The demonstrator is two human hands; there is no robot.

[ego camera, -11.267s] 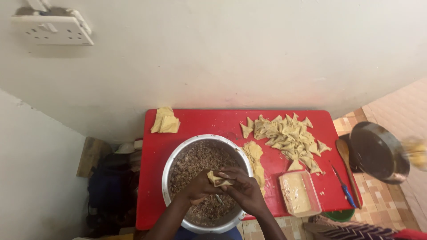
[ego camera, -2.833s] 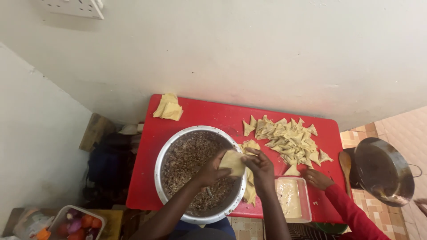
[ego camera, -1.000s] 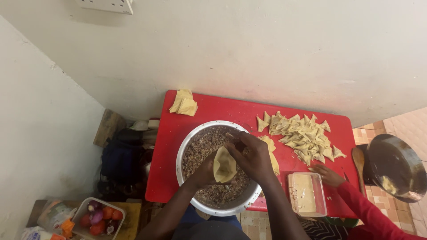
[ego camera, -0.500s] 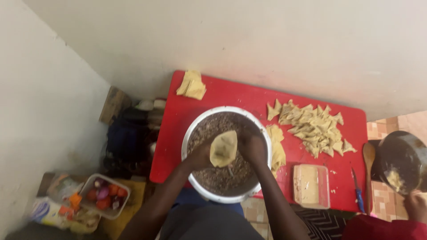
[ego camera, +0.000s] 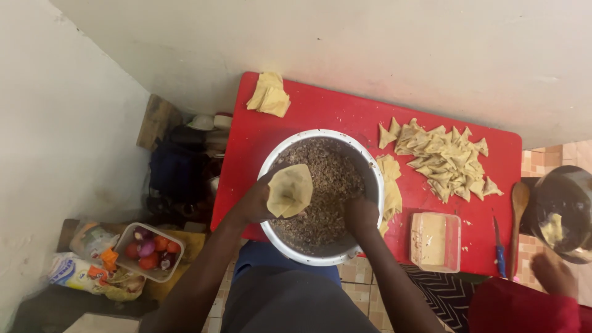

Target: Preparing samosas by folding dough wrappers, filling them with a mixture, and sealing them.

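The head camera looks straight down on the pale yellow pastry sheet folded into an open cone [ego camera: 290, 191], which your left hand [ego camera: 258, 200] holds above the near-left rim of the wide round metal bowl [ego camera: 370, 169]. Your left fingers are curled closed around the cone from behind. The bowl is filled with brown minced filling [ego camera: 330, 179], and your right hand [ego camera: 361, 216] is down in that filling at the near-right side; its fingers are dug in, so you cannot tell how far they are closed or whether they have hold of any.

By the look of it, you are at the filling step: the cone is shaped and open, and it seems not yet loaded. The next move calls for a steady cone and a modest pinch of filling, leaving free edge to fold.

The bowl sits on a red desk [ego camera: 333, 111]. Just right of it lies a strip of flat pastry sheets [ego camera: 391, 185], then a heap of folded triangular pastries [ego camera: 441, 157], with a small rectangular plastic tub of pale paste [ego camera: 435, 240] nearer you.
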